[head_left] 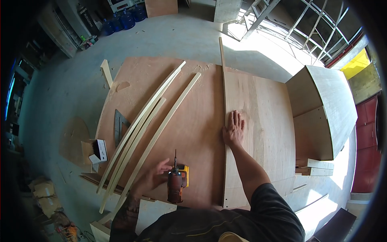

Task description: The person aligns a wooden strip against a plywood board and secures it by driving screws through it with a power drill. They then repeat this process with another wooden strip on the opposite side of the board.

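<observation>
My right hand [234,130] lies flat, fingers spread, on a pale plywood panel [266,121], close to its left edge. A thin wooden strip [222,60] runs along that edge and sticks out past the panel's far end. To the left, my left hand [155,173] is right beside a cordless drill [175,185], its fingers loosely apart and a little blurred. The drill has a long bit fitted that points away from me, with yellow showing at its right side. Both the drill and the panel rest on a larger reddish plywood sheet [201,133].
Several long wooden battens [161,127] lie slantwise left of the drill, partly over a dark triangular square [119,125]. An open small box [96,151] sits at the sheet's left edge. A plywood cabinet [322,109] stands right, with wood offcuts [318,165] below. Metal scaffolding [318,24] is behind.
</observation>
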A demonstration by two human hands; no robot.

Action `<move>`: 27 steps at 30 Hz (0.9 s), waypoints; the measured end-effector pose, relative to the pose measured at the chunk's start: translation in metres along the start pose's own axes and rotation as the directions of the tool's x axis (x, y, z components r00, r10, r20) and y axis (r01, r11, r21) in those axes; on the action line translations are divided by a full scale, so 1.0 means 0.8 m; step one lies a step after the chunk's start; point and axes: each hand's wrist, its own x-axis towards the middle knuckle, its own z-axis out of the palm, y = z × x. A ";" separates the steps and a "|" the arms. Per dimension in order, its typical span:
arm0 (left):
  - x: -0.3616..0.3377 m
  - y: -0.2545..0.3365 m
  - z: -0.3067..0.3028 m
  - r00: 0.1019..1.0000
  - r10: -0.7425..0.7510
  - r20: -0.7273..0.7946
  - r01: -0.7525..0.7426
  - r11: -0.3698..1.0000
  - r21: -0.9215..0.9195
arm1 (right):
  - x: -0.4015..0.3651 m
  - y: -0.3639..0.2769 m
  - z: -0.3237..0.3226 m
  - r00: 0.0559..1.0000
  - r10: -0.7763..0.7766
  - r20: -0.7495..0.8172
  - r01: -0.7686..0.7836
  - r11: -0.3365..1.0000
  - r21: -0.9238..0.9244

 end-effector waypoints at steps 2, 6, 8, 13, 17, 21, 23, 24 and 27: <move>-0.030 0.034 0.031 0.989 0.148 0.019 -0.147 0.951 0.272 | 0.003 0.000 -0.002 1.000 0.017 0.019 -0.017 1.000 -0.006; -0.047 -0.001 0.145 0.910 0.239 -0.338 -0.137 0.944 0.300 | -0.001 0.002 0.005 1.000 -0.002 0.011 0.002 1.000 0.029; -0.010 -0.058 0.174 0.859 0.111 -0.500 -0.177 0.980 -0.088 | 0.002 0.004 0.003 1.000 0.007 0.005 -0.007 0.999 0.036; 0.048 -0.015 0.145 0.874 -0.002 -0.486 -0.040 0.996 -0.076 | -0.004 0.004 -0.003 0.999 -0.004 0.035 0.001 0.997 0.081; 0.173 0.074 0.084 0.916 0.261 -0.303 -0.259 0.965 0.050 | -0.002 0.007 -0.001 1.000 -0.015 0.002 0.014 0.993 0.119; 0.311 0.127 0.055 0.952 0.143 -0.270 -0.209 0.950 -0.232 | -0.001 0.008 -0.006 1.000 -0.022 0.000 0.022 0.988 0.151; 0.373 0.148 0.044 0.974 0.044 -0.224 -0.123 0.928 -0.352 | -0.001 0.007 -0.006 1.000 -0.019 0.009 0.018 0.986 0.164; 0.396 0.167 0.043 0.974 -0.001 -0.225 -0.084 0.927 -0.364 | 0.001 0.008 -0.006 1.000 -0.013 0.006 0.012 0.986 0.169; 0.466 0.172 0.029 0.974 -0.114 -0.198 0.036 0.934 -0.356 | 0.001 0.010 -0.004 1.000 -0.031 -0.002 0.030 0.980 0.197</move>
